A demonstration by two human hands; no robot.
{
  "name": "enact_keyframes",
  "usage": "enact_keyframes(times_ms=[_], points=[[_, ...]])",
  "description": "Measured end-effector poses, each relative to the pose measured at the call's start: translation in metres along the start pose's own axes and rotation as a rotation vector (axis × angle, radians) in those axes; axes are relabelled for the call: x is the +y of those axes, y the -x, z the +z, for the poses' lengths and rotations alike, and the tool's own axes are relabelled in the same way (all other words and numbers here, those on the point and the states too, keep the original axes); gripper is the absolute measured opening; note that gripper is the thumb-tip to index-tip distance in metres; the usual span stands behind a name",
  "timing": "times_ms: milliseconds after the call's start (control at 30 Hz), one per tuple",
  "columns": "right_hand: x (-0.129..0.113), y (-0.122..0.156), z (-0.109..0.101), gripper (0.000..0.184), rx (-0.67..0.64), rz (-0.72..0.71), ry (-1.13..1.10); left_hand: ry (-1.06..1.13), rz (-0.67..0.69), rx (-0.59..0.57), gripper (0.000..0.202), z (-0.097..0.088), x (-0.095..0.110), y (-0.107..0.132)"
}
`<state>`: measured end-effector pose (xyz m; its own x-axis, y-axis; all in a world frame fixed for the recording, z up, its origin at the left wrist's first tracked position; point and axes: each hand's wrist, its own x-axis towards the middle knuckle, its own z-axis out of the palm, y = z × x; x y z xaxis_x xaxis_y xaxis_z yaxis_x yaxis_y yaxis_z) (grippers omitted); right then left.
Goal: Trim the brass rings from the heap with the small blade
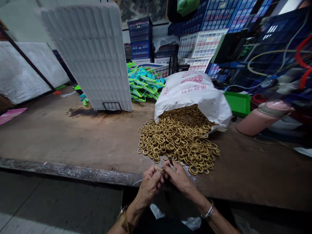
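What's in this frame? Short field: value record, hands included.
left hand: pinches a ring at the table edge
right hand: holds a dark strip, fingertips meeting the left hand's
rings: brass heap spilling from the sack, just beyond both hands
sack: white, on its side, mouth open
table: brown, worn
behind: white panel upright; green clips; stacked crates
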<state>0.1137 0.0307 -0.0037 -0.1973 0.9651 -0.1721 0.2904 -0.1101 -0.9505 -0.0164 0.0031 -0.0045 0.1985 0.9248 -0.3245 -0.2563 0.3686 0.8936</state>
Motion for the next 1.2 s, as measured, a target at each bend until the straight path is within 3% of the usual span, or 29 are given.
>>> enact_keyframes(times_ms=[100, 200, 333, 633, 800, 933, 1100, 1200], points=[[0.005, 0.001, -0.001, 0.023, 0.06, -0.092, 0.156, 0.009, 0.011, 0.016, 0.035, 0.001, 0.002, -0.001], [0.012, 0.005, 0.0, 0.015, 0.011, -0.216, 0.402, 0.035, 0.035, 0.018, 0.034, 0.001, 0.004, -0.001], [0.019, 0.009, 0.003, 0.03, -0.019, -0.27, 0.65, 0.043, 0.045, 0.03, 0.032, 0.002, 0.006, 0.001], [0.015, 0.012, 0.002, 0.033, -0.02, -0.226, 0.776, -0.051, 0.082, 0.074, 0.036, 0.003, 0.004, 0.004], [0.021, 0.011, 0.002, 0.028, -0.081, -0.247, 0.799, -0.119, 0.199, 0.074, 0.032, -0.001, -0.002, 0.004], [0.019, 0.007, -0.003, 0.025, -0.057, -0.185, 0.937, -0.152, 0.225, 0.043, 0.032, 0.001, -0.002, 0.015], [0.01, -0.001, -0.009, 0.021, 0.084, -0.094, 1.076, 0.081, 0.096, -0.133, 0.026, 0.009, 0.01, 0.03], [0.008, -0.009, -0.005, 0.02, 0.169, -0.093, 1.097, 0.271, 0.027, -0.129, 0.027, 0.007, 0.012, 0.029]])
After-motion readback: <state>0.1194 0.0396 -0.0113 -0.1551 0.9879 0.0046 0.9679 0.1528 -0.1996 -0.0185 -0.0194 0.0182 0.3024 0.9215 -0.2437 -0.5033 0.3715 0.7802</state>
